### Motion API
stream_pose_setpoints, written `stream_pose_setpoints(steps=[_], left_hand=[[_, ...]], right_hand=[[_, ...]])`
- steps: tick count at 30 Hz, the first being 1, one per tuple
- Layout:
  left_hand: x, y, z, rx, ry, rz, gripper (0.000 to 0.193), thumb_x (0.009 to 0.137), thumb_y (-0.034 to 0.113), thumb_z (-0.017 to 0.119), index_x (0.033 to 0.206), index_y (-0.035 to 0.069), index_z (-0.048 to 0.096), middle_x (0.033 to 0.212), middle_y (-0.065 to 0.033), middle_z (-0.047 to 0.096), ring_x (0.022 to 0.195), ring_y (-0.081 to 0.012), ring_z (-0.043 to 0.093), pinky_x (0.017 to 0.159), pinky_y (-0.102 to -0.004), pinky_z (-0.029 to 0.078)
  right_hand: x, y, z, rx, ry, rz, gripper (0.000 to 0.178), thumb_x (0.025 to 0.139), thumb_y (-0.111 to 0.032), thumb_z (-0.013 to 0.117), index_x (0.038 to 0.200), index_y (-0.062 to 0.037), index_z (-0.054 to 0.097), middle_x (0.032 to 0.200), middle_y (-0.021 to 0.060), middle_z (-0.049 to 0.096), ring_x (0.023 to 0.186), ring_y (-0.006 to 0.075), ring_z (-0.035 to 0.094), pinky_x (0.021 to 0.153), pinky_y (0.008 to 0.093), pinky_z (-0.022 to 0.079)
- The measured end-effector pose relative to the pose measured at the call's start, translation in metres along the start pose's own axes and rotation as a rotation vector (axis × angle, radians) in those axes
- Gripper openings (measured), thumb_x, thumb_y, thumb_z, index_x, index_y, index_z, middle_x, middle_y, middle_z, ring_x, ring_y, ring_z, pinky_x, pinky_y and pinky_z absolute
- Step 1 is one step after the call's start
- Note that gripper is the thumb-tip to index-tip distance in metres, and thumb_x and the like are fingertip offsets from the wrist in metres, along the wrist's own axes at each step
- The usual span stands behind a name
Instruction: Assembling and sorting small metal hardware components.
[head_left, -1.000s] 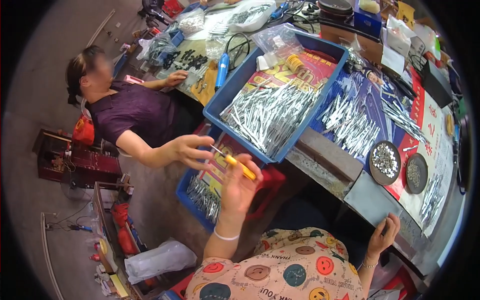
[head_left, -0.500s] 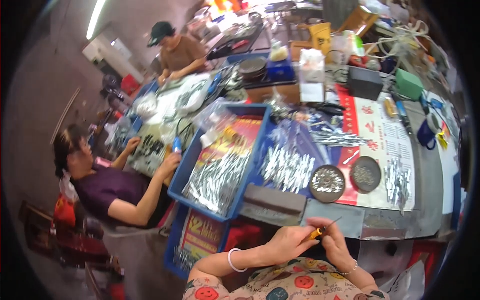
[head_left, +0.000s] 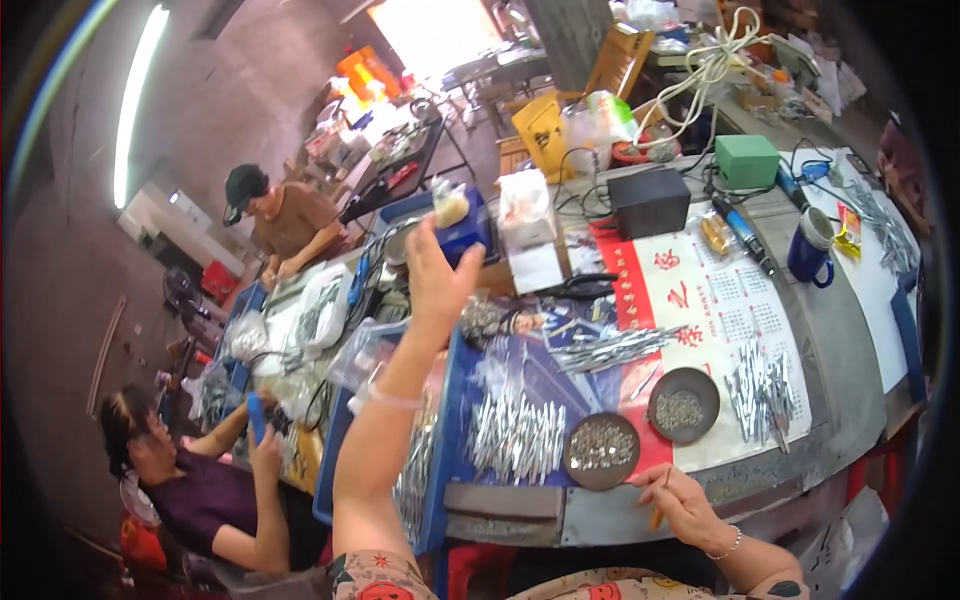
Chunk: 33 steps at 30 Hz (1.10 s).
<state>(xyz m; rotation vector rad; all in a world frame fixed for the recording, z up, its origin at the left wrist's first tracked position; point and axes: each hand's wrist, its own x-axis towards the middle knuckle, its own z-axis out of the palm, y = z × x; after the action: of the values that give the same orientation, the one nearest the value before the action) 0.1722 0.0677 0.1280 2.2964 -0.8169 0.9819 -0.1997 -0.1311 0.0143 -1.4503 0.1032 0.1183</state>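
My left arm reaches far forward over the blue tray (head_left: 448, 440), and my left hand (head_left: 442, 275) is open, thumb apart from the fingers. It appears in front of a dark blue box (head_left: 462, 238) with a pale yellowish lump (head_left: 450, 205) on top; I cannot tell if it touches either. At the near table edge, my right hand (head_left: 688, 507) is closed around a slim tool with a yellow handle (head_left: 657, 518). Just beyond it stand two round dark dishes, one with shiny small metal parts (head_left: 602, 448), the other with duller small parts (head_left: 680, 410).
Metal strips lie in piles (head_left: 517, 435) on the table, some on a red-and-white calendar sheet (head_left: 742, 320). Behind are a black box (head_left: 648, 200), a green box (head_left: 746, 160) and a blue mug (head_left: 810, 245). Two people work at the left, one holding a blue tool (head_left: 257, 418).
My left hand has left the tool and stretched forward and left over the tray. My right hand keeps the tool and sits slightly lower. The view has tilted up.
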Motion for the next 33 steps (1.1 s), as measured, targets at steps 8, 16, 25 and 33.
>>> stream_pose_setpoints(steps=[8, 16, 25, 33], left_hand=[[0.078, -0.036, 0.101, 0.285, -0.428, -0.614, 0.112, 0.067, 0.05, 0.076, 0.145, 0.012, 0.005, 0.133, -0.0262, 0.037, 0.12, -0.0432, 0.044, 0.095, -0.0518, 0.041], [0.081, -0.044, 0.11, 0.262, -0.42, -0.592, 0.114, 0.062, 0.044, 0.078, 0.145, 0.012, 0.007, 0.131, -0.0268, 0.039, 0.118, -0.0427, 0.047, 0.097, -0.0492, 0.04], [0.105, -0.13, 0.09, -0.304, -0.134, -0.556, 0.104, 0.058, 0.033, 0.079, 0.14, 0.0, 0.024, 0.126, -0.0302, 0.047, 0.114, -0.0391, 0.051, 0.097, -0.0385, 0.041], [0.119, -0.121, 0.058, -0.404, -0.242, -0.637, 0.105, 0.061, 0.032, 0.079, 0.141, -0.003, 0.02, 0.124, -0.0258, 0.05, 0.113, -0.0317, 0.052, 0.095, -0.0348, 0.041]], right_hand=[[0.049, -0.069, -0.048, -0.636, -0.301, -0.116, 0.019, 0.093, -0.02, 0.052, 0.096, -0.0027, 0.061, 0.082, 0.0128, 0.055, 0.076, 0.0302, 0.058, 0.067, 0.0371, 0.047], [0.164, -0.122, -0.037, -0.748, -0.318, -0.505, 0.02, 0.093, -0.019, 0.052, 0.095, -0.0008, 0.06, 0.083, 0.0138, 0.055, 0.081, 0.0297, 0.058, 0.072, 0.0372, 0.047], [0.342, -0.146, -0.002, -0.644, 0.089, -1.012, 0.017, 0.092, -0.013, 0.053, 0.103, -0.0017, 0.06, 0.092, 0.0107, 0.059, 0.083, 0.0221, 0.058, 0.075, 0.0304, 0.046], [0.444, -0.143, 0.04, -1.087, 0.124, -1.06, 0.024, 0.09, -0.013, 0.052, 0.112, -0.0054, 0.056, 0.112, 0.0144, 0.056, 0.103, 0.0325, 0.057, 0.086, 0.039, 0.047]])
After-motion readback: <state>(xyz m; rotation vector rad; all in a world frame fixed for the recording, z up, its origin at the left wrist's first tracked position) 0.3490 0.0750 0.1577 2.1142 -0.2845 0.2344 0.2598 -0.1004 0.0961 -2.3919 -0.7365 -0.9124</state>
